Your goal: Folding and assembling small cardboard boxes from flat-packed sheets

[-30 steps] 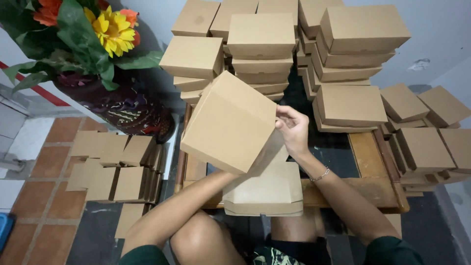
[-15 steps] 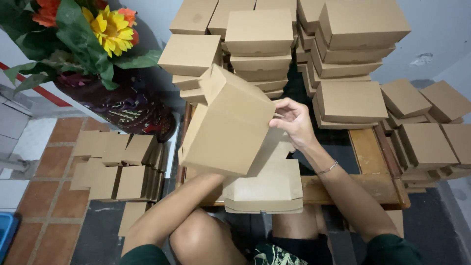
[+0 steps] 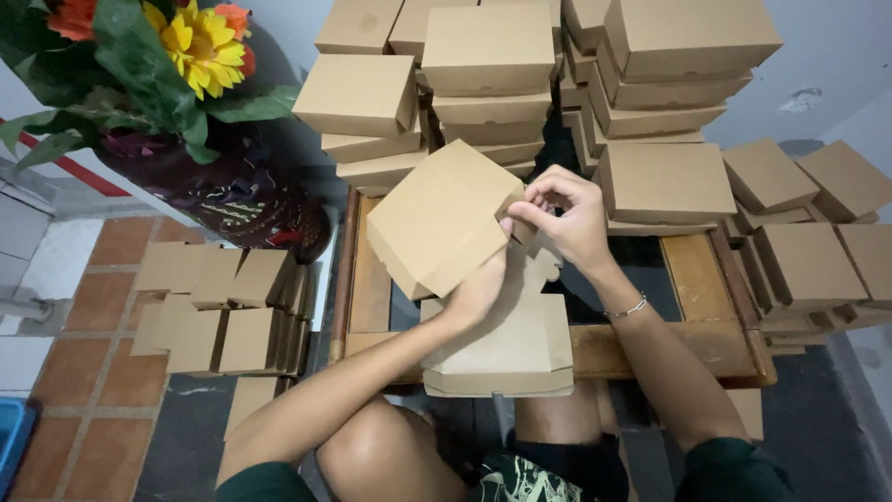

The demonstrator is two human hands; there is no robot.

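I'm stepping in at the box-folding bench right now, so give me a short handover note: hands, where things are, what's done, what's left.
Left hand: supports the half-folded cardboard box from below.
Right hand: pinches the box's flap at its right edge.
Stack of flat box blanks lies on the wooden bench, just under the hands.
Done: stacks of folded boxes fill the back and right of the bench.
More flat blanks lie on the floor at left, beside the flower vase.
Left: close the box in hand; the blanks are not yet folded.

Terracotta tile floor (image 3: 88, 307), pale wall (image 3: 836, 56), wooden bench (image 3: 706, 307).
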